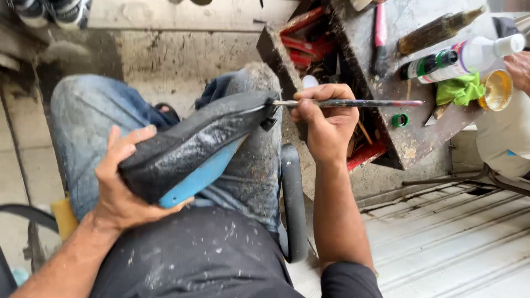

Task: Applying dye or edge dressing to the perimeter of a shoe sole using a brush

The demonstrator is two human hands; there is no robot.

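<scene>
We hold a black shoe (193, 140) over our lap, above the knees in blue jeans (94, 116). Its sole faces up and looks wet and shiny, and a light blue inner part shows along the lower edge. Our left hand (118, 187) holds the shoe at its end near our body: the fingers are closed around it from below and the thumb lies against the side. Our right hand (326, 121) is closed on a thin brush (353, 102). The fingers wrap around the handle, and the tip of the brush touches the far end of the shoe.

Just beside the right hand stands a dirty metal tool box (386, 83). On its flat top lie a white plastic bottle (475, 55), a dark green bottle (428, 65), a green cloth (461, 91), a small round brass tin (497, 89), a green cap (400, 120) and a tool with a pink handle (380, 27). Red tools (303, 33) lie in the open part of the box. At the right edge we see another person's hand (519, 69), near the white bottle.
</scene>
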